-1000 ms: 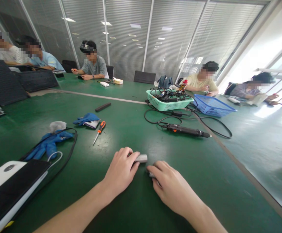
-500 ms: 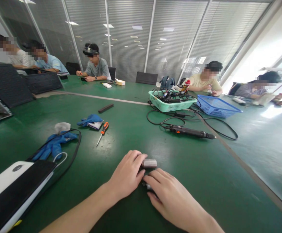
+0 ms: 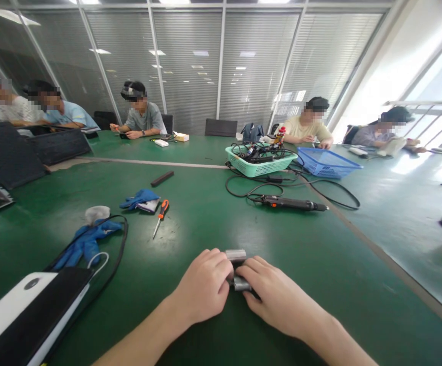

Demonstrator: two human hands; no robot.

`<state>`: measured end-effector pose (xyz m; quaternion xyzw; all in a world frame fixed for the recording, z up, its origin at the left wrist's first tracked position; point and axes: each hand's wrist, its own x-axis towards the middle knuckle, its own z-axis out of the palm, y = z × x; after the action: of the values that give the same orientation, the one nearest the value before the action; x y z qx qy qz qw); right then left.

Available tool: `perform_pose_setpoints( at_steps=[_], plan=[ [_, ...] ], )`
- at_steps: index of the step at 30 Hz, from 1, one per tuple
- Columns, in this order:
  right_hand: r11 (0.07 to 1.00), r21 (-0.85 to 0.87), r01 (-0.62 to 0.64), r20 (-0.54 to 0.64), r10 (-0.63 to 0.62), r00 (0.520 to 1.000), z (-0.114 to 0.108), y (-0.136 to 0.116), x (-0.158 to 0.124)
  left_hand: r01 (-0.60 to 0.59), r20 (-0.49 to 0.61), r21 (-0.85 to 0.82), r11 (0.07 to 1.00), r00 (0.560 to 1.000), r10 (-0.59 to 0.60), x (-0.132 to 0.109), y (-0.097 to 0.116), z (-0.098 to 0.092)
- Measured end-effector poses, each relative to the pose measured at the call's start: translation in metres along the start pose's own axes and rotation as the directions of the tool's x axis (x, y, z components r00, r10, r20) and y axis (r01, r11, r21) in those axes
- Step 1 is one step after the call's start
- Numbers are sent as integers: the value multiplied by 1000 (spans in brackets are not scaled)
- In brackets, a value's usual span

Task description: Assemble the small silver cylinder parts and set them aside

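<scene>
Holding 2 shiny metallic cylinders (image 3: 236, 255) (image 3: 242, 284), curled hands (image 3: 208, 284) (image 3: 272, 292) sit close together

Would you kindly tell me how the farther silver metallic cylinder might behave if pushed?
The farther cylinder would probably roll, given its rounded side. Its metallic sheen suggests a stiff body. Its smooth-looking surface might slip.

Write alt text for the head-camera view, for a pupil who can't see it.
A left hand and right hand hold two short metal cylinders at a green table. Beyond are a screwdriver, blue gloves, a black power tool and a loaded green basket.
</scene>
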<state>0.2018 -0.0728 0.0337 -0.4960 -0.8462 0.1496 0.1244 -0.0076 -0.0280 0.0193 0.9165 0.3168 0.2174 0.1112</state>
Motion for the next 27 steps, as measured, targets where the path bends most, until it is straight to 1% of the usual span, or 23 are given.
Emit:
perform_pose_setpoints(
  at_steps=[3, 8, 11, 16, 19, 23, 27],
  plan=[
    [999, -30, -16, -2, 16, 1000, -6, 2, -1, -32, 62, 35, 999, 998, 30, -2, 5, 1],
    [998, -43, -48, -31, 47, 998, -8, 2, -2, 2, 93, 84, 996, 996, -10, -1, 8, 3],
    [996, 28, -81, -70, 83, 994, -5, 2, -3, 23, 105, 111, 994, 994, -35, 0, 8, 2],
    [984, 137, -111, -148, 131, 980, 3, 3, -4, 89, 153, 76, 993, 983, -100, 0, 6, 4],
    [978, 183, -101, -170, 133, 976, 6, 5, -4, 82, 179, 78, 994, 979, -95, 0, 2, 7],
    [969, 229, -92, -209, 141, 968, 8, 6, -5, 65, 176, 71, 995, 981, -77, 2, -4, 11],
    [975, 207, -82, -240, 132, 962, 8, 3, -6, 45, 152, 55, 997, 987, -53, 3, -8, 13]
  ],
)
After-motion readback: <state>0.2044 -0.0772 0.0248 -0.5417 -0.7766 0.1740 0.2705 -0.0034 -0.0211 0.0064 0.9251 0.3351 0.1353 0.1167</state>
